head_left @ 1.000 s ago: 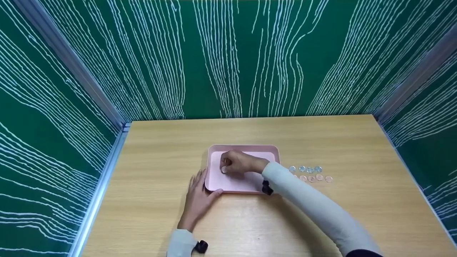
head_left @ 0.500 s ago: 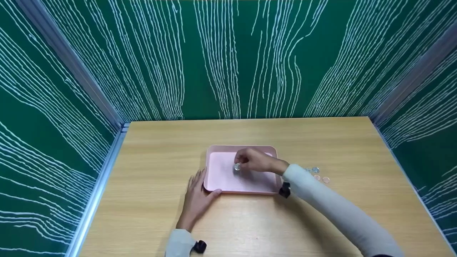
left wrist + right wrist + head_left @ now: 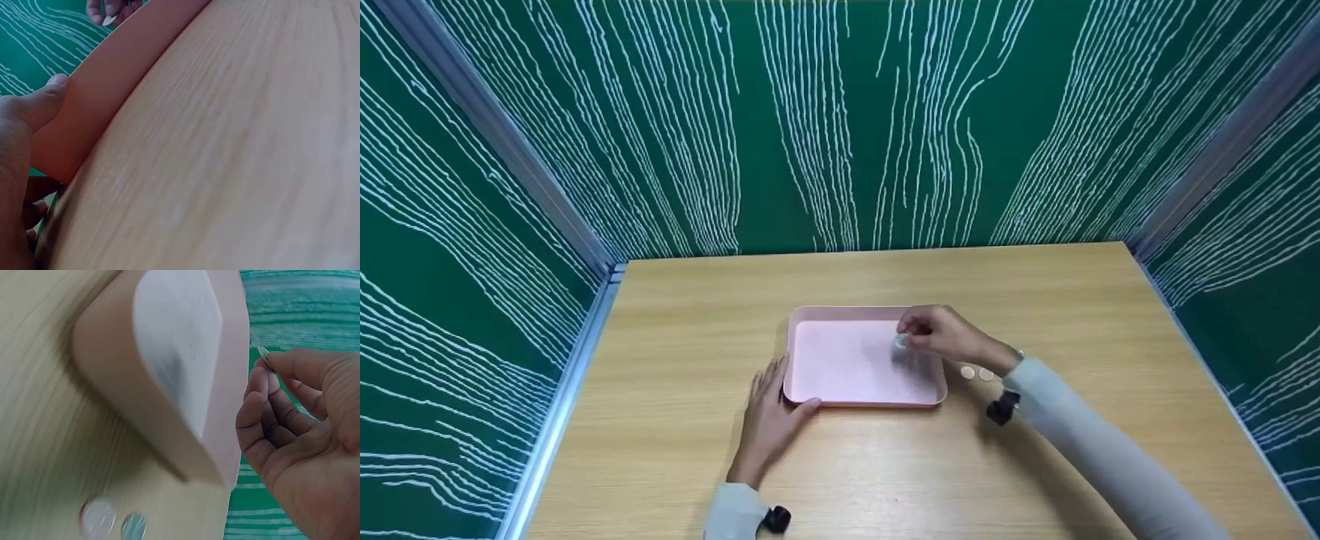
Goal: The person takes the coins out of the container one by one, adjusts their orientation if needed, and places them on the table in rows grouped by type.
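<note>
My right hand (image 3: 952,335) pinches a round, shiny coin (image 3: 901,341) between thumb and fingers. It is over the right end of the pink rectangular tray (image 3: 840,364). In the right wrist view the coin (image 3: 263,353) is edge-on at the tips, with the other fingers curled towards the palm. My left hand (image 3: 771,429) rests at the tray's front left corner, fingers spread along the left side. Its thumb (image 3: 48,101) presses the tray's front wall in the left wrist view.
Two coins show on the wooden table (image 3: 697,322) right of the tray, a reddish coin (image 3: 967,372) beside another coin (image 3: 985,373). My right hand and sleeve cover the spot behind them. Green walls with white lines surround the table.
My right hand has moved rightward from the tray's left part to its right end, with a coin at its fingertips. My left hand stays at the corner. The forearm now hides more of the coins.
</note>
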A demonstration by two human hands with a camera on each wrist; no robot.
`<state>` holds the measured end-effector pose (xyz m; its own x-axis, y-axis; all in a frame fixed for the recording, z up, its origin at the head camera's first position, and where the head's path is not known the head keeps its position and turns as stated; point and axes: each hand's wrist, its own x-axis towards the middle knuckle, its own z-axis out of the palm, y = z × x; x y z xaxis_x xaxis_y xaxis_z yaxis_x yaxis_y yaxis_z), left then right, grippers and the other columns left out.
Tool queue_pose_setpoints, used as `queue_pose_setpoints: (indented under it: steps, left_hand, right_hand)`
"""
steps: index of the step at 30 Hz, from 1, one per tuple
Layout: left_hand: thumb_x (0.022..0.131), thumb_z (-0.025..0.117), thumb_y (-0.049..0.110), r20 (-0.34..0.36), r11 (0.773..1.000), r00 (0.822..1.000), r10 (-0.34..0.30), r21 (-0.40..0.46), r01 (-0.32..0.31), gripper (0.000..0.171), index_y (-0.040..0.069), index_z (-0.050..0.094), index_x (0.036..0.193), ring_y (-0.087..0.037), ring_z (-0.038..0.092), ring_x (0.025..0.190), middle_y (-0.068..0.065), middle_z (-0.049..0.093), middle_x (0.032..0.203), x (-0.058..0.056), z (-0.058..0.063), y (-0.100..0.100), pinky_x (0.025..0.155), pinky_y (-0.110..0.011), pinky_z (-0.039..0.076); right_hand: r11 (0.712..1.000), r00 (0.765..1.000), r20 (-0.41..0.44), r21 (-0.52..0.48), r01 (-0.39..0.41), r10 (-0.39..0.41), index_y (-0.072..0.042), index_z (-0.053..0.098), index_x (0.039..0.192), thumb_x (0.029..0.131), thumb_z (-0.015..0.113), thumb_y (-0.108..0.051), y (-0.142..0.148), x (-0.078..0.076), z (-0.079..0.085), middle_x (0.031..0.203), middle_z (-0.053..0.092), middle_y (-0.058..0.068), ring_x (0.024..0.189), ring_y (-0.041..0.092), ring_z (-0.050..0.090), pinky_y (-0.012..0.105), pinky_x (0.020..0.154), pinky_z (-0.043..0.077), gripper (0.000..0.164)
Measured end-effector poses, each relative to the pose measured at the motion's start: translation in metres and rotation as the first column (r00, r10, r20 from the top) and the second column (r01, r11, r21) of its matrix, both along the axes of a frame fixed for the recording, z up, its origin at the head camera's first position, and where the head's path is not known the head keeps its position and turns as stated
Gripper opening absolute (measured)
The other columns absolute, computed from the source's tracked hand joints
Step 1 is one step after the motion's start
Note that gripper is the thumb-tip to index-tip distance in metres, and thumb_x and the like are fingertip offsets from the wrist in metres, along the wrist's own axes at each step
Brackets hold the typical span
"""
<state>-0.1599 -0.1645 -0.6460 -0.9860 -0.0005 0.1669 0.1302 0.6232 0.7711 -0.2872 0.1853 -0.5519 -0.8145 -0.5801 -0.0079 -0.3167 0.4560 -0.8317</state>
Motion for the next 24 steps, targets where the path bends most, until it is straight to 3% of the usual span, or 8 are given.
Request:
queue_pose_setpoints:
  steps: [8, 14, 18, 24]
  left_hand:
    - [0.091, 0.086, 0.059, 0.021, 1.000, 1.000, 0.012, 0.000, -0.012, 0.105, 0.012, 0.040, 0.172, -0.056, 0.027, 0.161, -0.029, 0.038, 0.172, 0.000, 0.000, 0.000, 0.133, -0.070, 0.020]
    - [0.091, 0.086, 0.058, 0.014, 1.000, 1.000, 0.006, 0.007, -0.006, 0.103, 0.012, 0.040, 0.172, -0.058, 0.026, 0.161, -0.029, 0.038, 0.172, -0.001, 0.002, 0.000, 0.131, -0.073, 0.023]
    - [0.091, 0.085, 0.060, 0.030, 1.000, 1.000, 0.004, 0.008, -0.004, 0.104, 0.013, 0.040, 0.172, -0.059, 0.024, 0.161, -0.029, 0.038, 0.172, 0.001, 0.002, 0.001, 0.130, -0.074, 0.024]
    - [0.091, 0.085, 0.061, 0.029, 1.000, 1.000, 0.006, 0.022, -0.006, 0.104, 0.013, 0.040, 0.172, -0.057, 0.024, 0.162, -0.028, 0.038, 0.173, 0.002, 0.000, 0.001, 0.132, -0.071, 0.022]
  right_hand:
    - [0.988, 0.989, 0.053, -0.055, 0.142, -0.139, 0.003, 0.077, 0.117, 0.100, 0.076, 0.001, 0.047, 0.006, -0.004, 0.103, 0.075, 0.016, 0.091, 0.025, 0.065, 0.019, 0.076, 0.058, 0.017]
    - [0.965, 0.971, 0.060, -0.113, 0.238, -0.232, 0.005, 0.076, 0.117, 0.101, 0.076, 0.000, 0.085, 0.013, -0.008, 0.103, 0.074, 0.020, 0.090, 0.019, 0.066, 0.019, 0.075, 0.058, 0.017]
    - [0.942, 0.951, 0.058, -0.131, 0.308, -0.303, 0.008, 0.074, 0.117, 0.100, 0.076, 0.003, 0.108, 0.018, -0.013, 0.103, 0.072, 0.021, 0.088, 0.014, 0.065, 0.018, 0.074, 0.057, 0.018]
    - [0.915, 0.918, 0.057, -0.076, 0.395, -0.392, 0.007, 0.071, 0.125, 0.103, 0.074, -0.002, 0.138, 0.030, -0.023, 0.112, 0.072, 0.020, 0.095, 0.015, 0.064, 0.017, 0.081, 0.055, 0.024]
